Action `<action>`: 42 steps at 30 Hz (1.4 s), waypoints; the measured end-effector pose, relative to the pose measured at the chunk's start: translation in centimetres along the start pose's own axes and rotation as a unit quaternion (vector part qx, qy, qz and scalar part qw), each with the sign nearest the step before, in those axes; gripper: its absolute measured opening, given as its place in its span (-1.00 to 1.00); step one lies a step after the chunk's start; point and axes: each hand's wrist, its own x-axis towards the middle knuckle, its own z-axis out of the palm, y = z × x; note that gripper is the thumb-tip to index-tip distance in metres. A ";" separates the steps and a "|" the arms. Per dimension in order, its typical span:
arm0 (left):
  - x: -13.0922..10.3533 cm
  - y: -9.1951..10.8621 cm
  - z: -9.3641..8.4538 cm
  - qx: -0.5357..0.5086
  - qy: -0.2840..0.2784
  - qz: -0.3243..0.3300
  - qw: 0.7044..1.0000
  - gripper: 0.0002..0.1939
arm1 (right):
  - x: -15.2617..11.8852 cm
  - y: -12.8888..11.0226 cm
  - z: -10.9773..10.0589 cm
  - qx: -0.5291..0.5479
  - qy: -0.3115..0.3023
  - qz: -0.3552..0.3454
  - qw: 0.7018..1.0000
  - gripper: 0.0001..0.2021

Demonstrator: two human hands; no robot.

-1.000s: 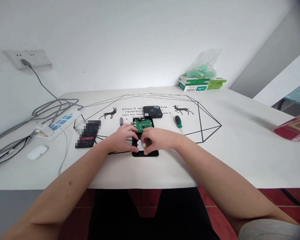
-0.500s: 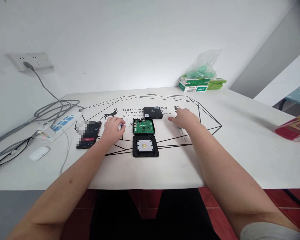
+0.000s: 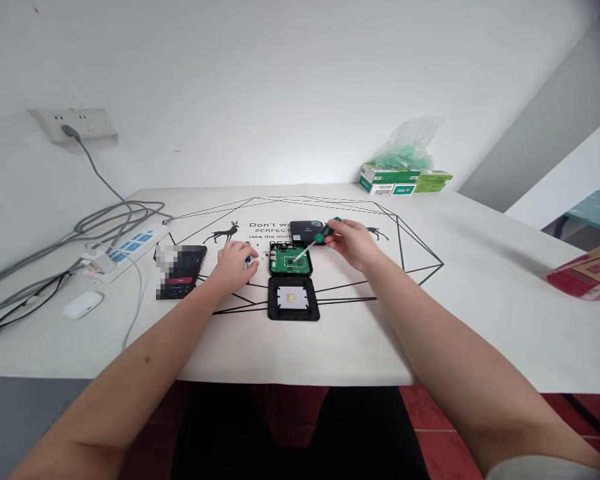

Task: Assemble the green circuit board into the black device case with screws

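A green circuit board (image 3: 283, 260) lies in a black case at the middle of the table. In front of it is a black cover (image 3: 274, 313) with a pale square plate (image 3: 303, 298). Behind the board lies a black box (image 3: 303, 230). My right hand (image 3: 353, 243) grips a screwdriver (image 3: 320, 238) with a green and black handle; its shaft slants down left over the board. Left of the board, my left hand (image 3: 235, 265) has its fingers curled around a small blue thing (image 3: 249, 259), mostly hidden.
A phone (image 3: 185, 273), an earphone case (image 3: 83, 305) and a power strip (image 3: 140, 243) with cables lie on the left. Green and white boxes (image 3: 390, 177) under a plastic bag stand at the back right. A red package (image 3: 585, 273) is at the right edge.
My right hand has picked the screwdriver up off the table and brought it left over the board. The whole view has shifted slightly.
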 end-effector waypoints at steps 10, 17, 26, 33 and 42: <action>0.4 0.0 0.6 0.016 -0.011 -0.005 1.000 -0.84 | -3.4 1.7 6.3 -0.104 -0.035 -0.148 0.983 -0.51; 0.6 0.3 0.7 0.020 -0.013 0.007 1.000 -0.85 | -4.0 1.6 6.7 -0.180 -0.036 -0.230 0.956 -0.60; 0.6 1.1 0.4 0.025 -0.008 -0.001 1.000 -0.81 | -3.0 3.2 7.1 -0.115 0.001 -0.291 0.950 -0.63; 1.7 1.8 -1.6 -0.011 0.006 -0.040 0.999 -0.70 | -2.7 2.6 7.0 0.021 0.035 -0.207 0.978 -0.50; 4.2 3.7 -3.1 -0.076 -0.092 -0.124 0.985 -0.75 | -1.7 1.7 6.2 0.174 0.089 -0.169 0.966 -0.47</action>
